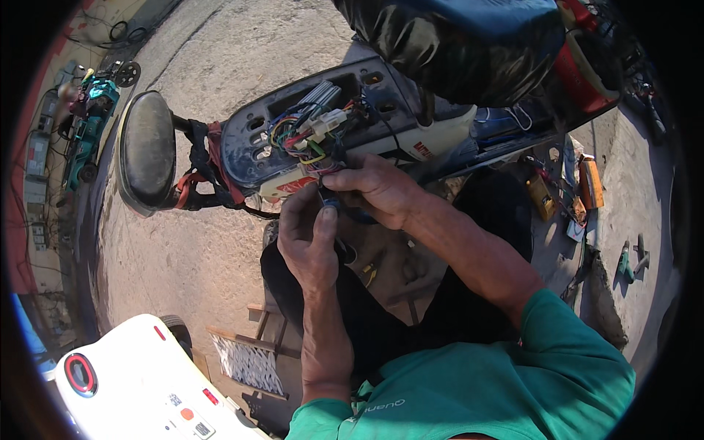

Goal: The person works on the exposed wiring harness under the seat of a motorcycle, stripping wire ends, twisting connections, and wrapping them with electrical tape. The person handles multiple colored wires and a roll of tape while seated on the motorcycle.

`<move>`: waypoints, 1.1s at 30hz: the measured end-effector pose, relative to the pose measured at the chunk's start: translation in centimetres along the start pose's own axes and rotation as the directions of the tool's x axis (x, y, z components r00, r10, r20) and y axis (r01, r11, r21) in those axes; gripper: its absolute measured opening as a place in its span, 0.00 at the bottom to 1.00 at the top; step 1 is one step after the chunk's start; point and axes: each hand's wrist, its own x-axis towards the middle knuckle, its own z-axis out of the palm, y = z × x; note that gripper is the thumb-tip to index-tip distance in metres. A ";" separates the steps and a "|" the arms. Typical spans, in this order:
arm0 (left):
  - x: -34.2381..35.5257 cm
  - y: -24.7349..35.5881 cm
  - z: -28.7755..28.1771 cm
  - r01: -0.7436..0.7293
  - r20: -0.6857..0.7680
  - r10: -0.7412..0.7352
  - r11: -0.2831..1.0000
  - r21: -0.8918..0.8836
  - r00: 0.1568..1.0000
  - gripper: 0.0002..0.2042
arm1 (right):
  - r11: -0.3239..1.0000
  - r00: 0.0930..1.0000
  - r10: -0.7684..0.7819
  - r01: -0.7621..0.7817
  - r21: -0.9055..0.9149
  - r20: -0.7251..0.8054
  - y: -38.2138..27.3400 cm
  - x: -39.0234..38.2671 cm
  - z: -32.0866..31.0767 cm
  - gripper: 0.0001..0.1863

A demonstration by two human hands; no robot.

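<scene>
My left hand [308, 235] is closed in a pinch, thumb against the fingers, on a thin wire [320, 195]. Just beside it my right hand [375, 187] pinches at the same short stretch, its fingertips closed on the wire's upper part. Behind the hands lies a tangle of coloured wires [297, 139] with a white plug connector [329, 122] and a finned metal box [320, 99]. This bundle rests on the dark, dusty deck [242, 158] of a small vehicle with cream side panels. Exactly what is between the right fingertips is partly hidden.
A padded backrest [147, 150] stands out at the left and a black plastic-covered seat [469, 44] at the top. A white vehicle [147, 374] is at lower left, near a woven stool [249, 363]. Yellow-orange boxes [591, 183] and a green power tool [625, 264] lie at right.
</scene>
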 end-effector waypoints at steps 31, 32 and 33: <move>-0.1 -0.4 0.1 -0.086 0.010 0.086 0.996 -0.003 0.996 0.25 | 0.966 0.993 -0.119 0.112 -0.234 -0.015 0.3 -0.3 -1.4 0.15; -0.2 -0.4 -0.1 -0.035 -0.003 0.035 0.998 -0.055 0.999 0.25 | 0.953 0.992 -0.127 0.114 -0.282 -0.027 -0.1 -0.6 -1.1 0.16; -0.2 -0.3 -0.2 -0.026 0.018 0.028 0.995 -0.100 0.999 0.25 | 0.939 0.987 -0.162 0.148 -0.312 -0.020 0.0 -0.6 -1.1 0.17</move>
